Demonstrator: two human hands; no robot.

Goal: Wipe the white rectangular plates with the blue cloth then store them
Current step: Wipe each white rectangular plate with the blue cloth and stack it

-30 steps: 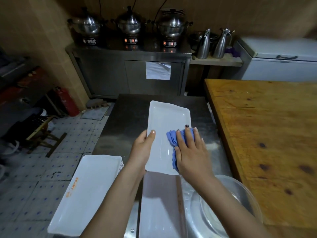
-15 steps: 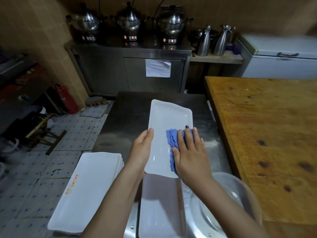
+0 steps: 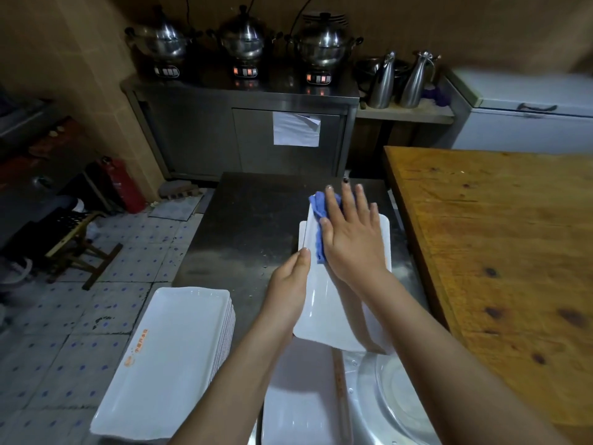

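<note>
A white rectangular plate (image 3: 321, 311) lies lengthwise over the middle of the steel worktop (image 3: 247, 226), its near end overlapping a second white plate (image 3: 298, 403) that sits at the near edge. The left hand (image 3: 288, 284) grips the plate's left long edge, thumb on top of the rim and the other fingers hidden beneath. The right hand (image 3: 351, 234) is spread wide and flat, with straight fingers pressing the blue cloth (image 3: 319, 226) onto the far end of the plate; the cloth bunches out from under the thumb side, and the fingertips reach past the plate's far rim. Whether the plate's far end rests on the worktop or is held just above it cannot be told. At the near left, a stack of white rectangular plates (image 3: 173, 354) overhangs the worktop's left edge, with an orange mark on the top plate. A clear round dish (image 3: 385, 396) sits at the near right, beside the second plate. A wooden worktop (image 3: 497, 252) adjoins on the right. Against the far wall a steel cabinet (image 3: 205, 136) carries 3 lidded steel pots (image 3: 244, 40), with a sheet of paper (image 3: 296, 129) on its door. To its right stand 2 steel jugs (image 3: 382, 81) and a white chest freezer (image 3: 526, 123). A red fire extinguisher (image 3: 123, 187) stands on the tiled floor at the left.
</note>
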